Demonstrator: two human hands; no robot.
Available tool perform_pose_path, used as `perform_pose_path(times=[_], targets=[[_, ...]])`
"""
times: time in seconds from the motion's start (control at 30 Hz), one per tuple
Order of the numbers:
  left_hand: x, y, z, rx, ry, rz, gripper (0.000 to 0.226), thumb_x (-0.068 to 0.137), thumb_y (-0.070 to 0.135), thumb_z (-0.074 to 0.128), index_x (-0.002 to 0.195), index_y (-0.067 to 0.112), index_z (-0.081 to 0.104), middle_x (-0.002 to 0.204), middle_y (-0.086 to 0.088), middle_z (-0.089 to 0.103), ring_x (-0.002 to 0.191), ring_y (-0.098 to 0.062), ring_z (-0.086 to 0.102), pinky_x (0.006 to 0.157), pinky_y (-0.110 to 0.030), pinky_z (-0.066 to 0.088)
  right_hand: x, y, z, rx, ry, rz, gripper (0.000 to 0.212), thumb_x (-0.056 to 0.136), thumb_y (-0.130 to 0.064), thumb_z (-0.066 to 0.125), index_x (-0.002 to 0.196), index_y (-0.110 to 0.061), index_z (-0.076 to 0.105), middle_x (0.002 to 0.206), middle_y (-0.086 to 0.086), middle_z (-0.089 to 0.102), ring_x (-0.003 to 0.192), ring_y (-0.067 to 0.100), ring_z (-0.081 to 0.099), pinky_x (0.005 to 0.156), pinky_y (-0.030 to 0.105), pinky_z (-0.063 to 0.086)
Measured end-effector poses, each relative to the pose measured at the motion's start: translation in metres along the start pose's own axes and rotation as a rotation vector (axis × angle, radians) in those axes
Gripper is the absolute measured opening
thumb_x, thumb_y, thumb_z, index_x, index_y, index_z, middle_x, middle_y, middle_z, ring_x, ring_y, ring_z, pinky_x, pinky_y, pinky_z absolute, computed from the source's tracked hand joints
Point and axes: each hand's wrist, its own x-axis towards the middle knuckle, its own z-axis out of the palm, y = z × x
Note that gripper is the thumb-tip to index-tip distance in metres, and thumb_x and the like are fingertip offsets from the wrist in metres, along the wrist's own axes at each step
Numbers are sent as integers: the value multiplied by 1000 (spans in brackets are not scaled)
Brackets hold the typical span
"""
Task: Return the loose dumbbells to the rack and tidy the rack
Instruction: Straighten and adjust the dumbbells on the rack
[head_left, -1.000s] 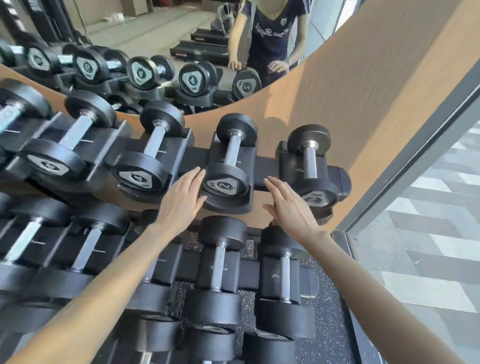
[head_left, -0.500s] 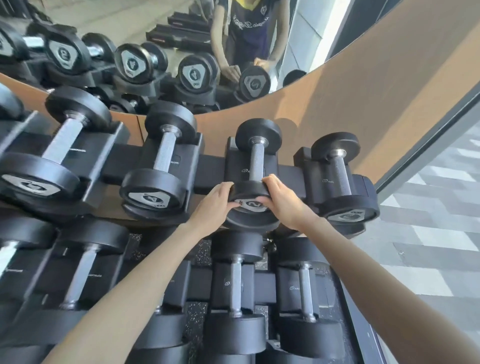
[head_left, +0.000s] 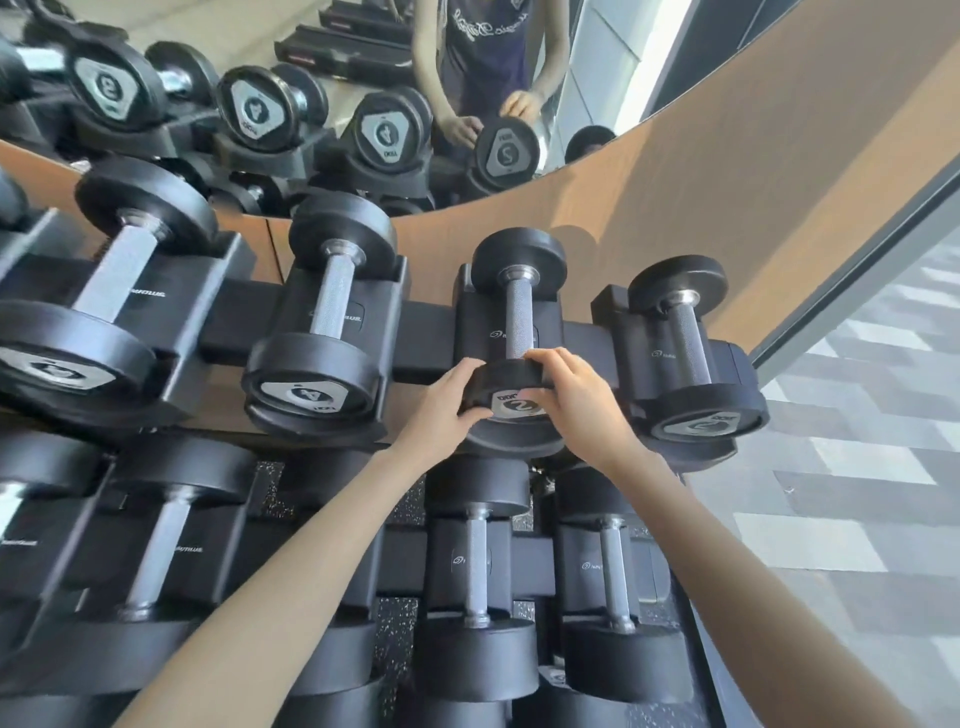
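While the left hand (head_left: 445, 401) curls its fingers over the near head from the 9 o'clock side and the right hand (head_left: 577, 395) grips that same head from 3 o'clock, the dumbbell marked 2 (head_left: 519, 322) lies in its cradle on the top tier of the rack (head_left: 426, 332), far head pointing to 12 o'clock. Both forearms reach in from 6 o'clock, converging on it. Looks like a squaring-up job, not a lift! At 3 o'clock its twin (head_left: 691, 340) sits cradled, and at 9 o'clock so does the dumbbell marked 4 (head_left: 332, 301). Down at 6 o'clock the lower-tier dumbbells (head_left: 475, 561) are in place too. No loose dumbbell shows anywhere in view, so I'd call this late on: returning seems done and tidying is under way, though the rack's left end runs out of frame.
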Motion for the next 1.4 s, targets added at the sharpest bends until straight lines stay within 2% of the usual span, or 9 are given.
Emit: perform_pose_path(times=[0.17, 0.3, 0.5, 0.67, 0.87, 1.03, 1.1, 1.23, 1.4], targets=[[7, 21, -10, 392, -23, 170, 38, 89, 13, 62, 122, 11, 43, 119, -6, 56, 107, -28, 54, 73, -31, 36, -14, 18, 5, 303, 17, 157, 32, 90, -7, 57, 120, -2, 48, 108, 6, 55, 99, 21, 52, 85, 19, 38], [12, 31, -18, 542, -5, 218, 40, 88, 18, 64, 123, 15, 46, 116, -1, 58, 106, -26, 54, 75, -39, 42, -21, 26, 5, 367, 4, 260, 32, 93, -7, 53, 123, -1, 44, 104, 1, 52, 92, 14, 49, 74, 1, 33], [1, 11, -16, 171, -81, -1, 43, 85, 21, 69, 122, 14, 48, 114, -7, 62, 99, -30, 59, 83, -39, 46, -19, 27, 7, 351, -36, 264, 33, 94, -14, 51, 124, -3, 42, 108, 5, 53, 95, 16, 48, 78, 18, 32], [-1, 19, -11, 286, -31, 13, 33, 89, 15, 63, 117, 9, 47, 113, -10, 62, 100, -35, 57, 71, -31, 35, -19, 22, 4, 257, -55, 277, 38, 95, -17, 50, 128, -4, 40, 120, 12, 55, 99, 20, 49, 80, 20, 31], [-10, 18, -13, 420, -1, -46, 31, 92, 21, 60, 116, 7, 47, 112, -11, 63, 99, -35, 59, 68, -34, 37, -17, 3, -3, -78, -112, 271, 36, 98, -28, 43, 130, -12, 38, 124, 8, 52, 111, 30, 47, 94, 41, 34], [-42, 19, -35, 675, 67, 151, 31, 89, 17, 62, 116, 2, 58, 118, -15, 62, 112, -31, 56, 94, -41, 44, -59, -6, -11, -346, -51, 186, 53, 86, -18, 64, 132, -1, 44, 126, 17, 52, 105, 37, 56, 79, 44, 48], [-71, 16, -45, 756, 112, 224, 36, 88, 21, 61, 117, 0, 60, 121, -18, 61, 115, -34, 56, 103, -46, 40, -83, -10, -19, -391, -3, 156, 51, 82, -19, 66, 127, -2, 50, 124, 15, 55, 108, 33, 56, 84, 42, 47], [-142, 18, -56, 855, 68, 212, 54, 90, 40, 39, 127, 4, 57, 132, -16, 55, 125, -32, 49, 108, -51, 33, -129, -32, -29, -397, 32, 114, 51, 86, -36, 47, 127, -6, 50, 124, 8, 56, 115, 25, 51, 98, 44, 41], [-222, 25, -57, 907, 29, 94, 58, 90, 45, 33, 135, 11, 51, 140, -15, 49, 132, -32, 41, 109, -52, 26, -188, -61, -24, -381, -50, 50, 59, 89, -46, 35, 133, -9, 46, 131, 8, 53, 123, 24, 47, 106, 47, 34]])
